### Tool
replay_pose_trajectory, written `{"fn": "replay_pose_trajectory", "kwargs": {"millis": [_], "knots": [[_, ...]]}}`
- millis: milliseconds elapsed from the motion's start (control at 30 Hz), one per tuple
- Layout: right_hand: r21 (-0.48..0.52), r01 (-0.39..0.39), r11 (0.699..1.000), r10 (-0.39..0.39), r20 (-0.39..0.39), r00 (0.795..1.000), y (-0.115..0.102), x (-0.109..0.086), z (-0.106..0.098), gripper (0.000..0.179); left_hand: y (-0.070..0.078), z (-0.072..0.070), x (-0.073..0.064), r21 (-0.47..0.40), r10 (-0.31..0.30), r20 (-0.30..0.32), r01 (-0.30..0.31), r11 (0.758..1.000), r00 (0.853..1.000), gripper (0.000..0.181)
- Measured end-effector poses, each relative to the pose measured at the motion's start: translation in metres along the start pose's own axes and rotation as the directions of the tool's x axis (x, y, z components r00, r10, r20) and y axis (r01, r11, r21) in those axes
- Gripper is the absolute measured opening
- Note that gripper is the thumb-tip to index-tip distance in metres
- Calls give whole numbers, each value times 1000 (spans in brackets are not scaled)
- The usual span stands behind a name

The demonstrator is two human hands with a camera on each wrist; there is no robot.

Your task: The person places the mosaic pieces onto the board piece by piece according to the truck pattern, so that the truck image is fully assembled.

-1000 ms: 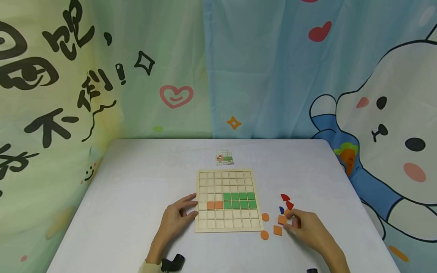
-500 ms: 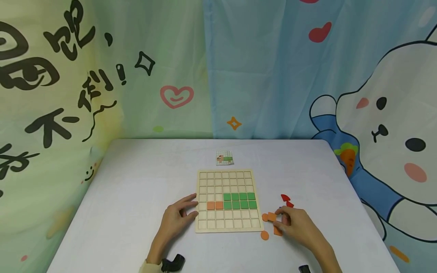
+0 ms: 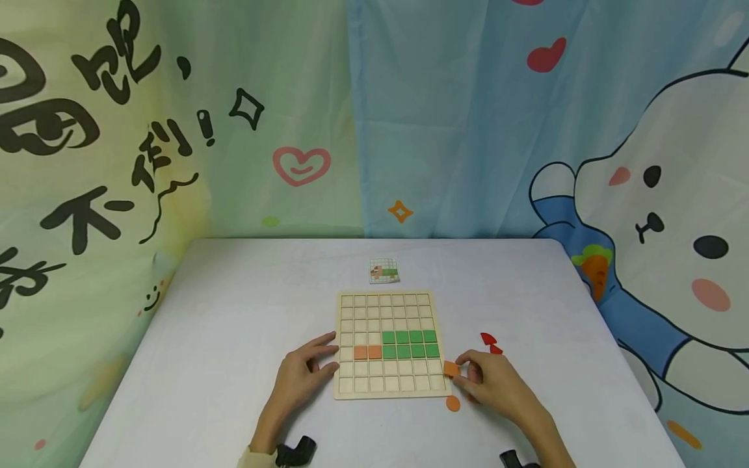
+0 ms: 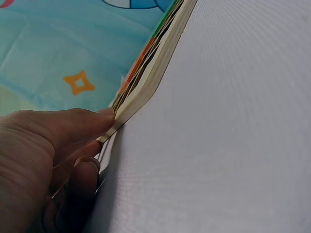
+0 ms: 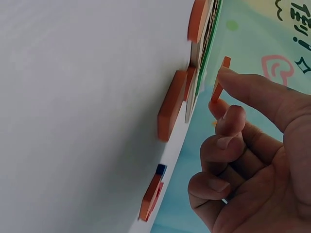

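Note:
A wooden grid board [image 3: 389, 387] lies on the table with green squares [image 3: 417, 351] and two orange squares [image 3: 368, 352] set in it. Thumb and fingers of my left hand [image 3: 304, 374] touch the board's left edge; the left wrist view shows the thumb tip near its corner. My right hand [image 3: 497, 383] pinches an orange square tile [image 5: 217, 91] between thumb and index finger, raised above the table by the board's right edge. The other right fingers are curled. Below that tile lies an orange disc [image 3: 453, 403].
Two red pieces [image 3: 488, 338] lie beyond my right hand. Further loose orange tiles [image 5: 171, 107] and a blue piece [image 5: 161, 169] appear in the right wrist view. A small pattern card [image 3: 383, 271] lies behind the board. A printed curtain [image 3: 445, 130] hangs behind the table.
My right hand has picked up an orange square tile from among the loose pieces and carried it left to the board's right edge. The left hand has stayed in place.

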State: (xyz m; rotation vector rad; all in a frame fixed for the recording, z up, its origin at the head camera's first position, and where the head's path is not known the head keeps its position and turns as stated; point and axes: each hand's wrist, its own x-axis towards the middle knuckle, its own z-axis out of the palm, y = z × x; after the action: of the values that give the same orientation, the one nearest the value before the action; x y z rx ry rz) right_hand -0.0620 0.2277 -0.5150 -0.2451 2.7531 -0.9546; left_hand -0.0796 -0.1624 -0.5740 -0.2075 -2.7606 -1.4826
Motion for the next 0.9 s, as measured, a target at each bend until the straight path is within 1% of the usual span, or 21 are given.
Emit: {"fn": "replay_pose_trajectory", "kwargs": {"millis": [167,400,600,800,900], "knots": [[10,30,999,-30,-10,999,-4,4,4,20,-1,0,0,-10,-3,0,3,1000,1000,31],[14,59,998,-59,-8,998,-12,10,10,19,-2,0,0,-1,-6,8,6,1000,1000,32],[10,100,995,-100,-9,995,-19,16,16,19,-2,0,0,-4,9,2,-9,1000,1000,32],[-3,141,990,-141,1,990,-27,23,22,21,-3,1,1,14,50,-13,-49,999,999,31],[8,154,988,-154,17,988,-32,28,24,20,-3,1,1,15,40,-13,-40,999,999,31]]}}
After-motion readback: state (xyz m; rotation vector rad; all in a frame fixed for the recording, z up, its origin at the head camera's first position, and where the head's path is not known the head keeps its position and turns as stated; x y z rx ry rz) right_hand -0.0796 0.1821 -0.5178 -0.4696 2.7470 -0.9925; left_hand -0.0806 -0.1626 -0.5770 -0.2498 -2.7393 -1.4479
